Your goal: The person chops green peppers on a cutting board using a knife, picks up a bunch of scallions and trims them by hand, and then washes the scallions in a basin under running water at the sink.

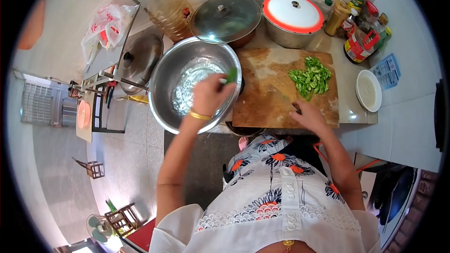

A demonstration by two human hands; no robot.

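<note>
Over the right side of a large metal basin (161,89) holding water, my left hand (211,94) is closed on a green vegetable piece (231,75). A gold bracelet circles that wrist. My right hand (308,116) is closed round the dark handle of a knife (280,94) at the front of the wooden cutting board (262,112); the blade lies low over the board and blends with the wood. Sliced green vegetable (310,78) forms a pile on the board's right part, beyond my right hand.
Behind the board stand a glass-lidded pan (226,18) and a white-lidded pot (294,13). An oil jug (166,11) is behind the basin. Seasoning bottles (338,18) fill the back right corner, with a white bowl (368,91) nearer. A metal lid (140,61) stands left of the basin.
</note>
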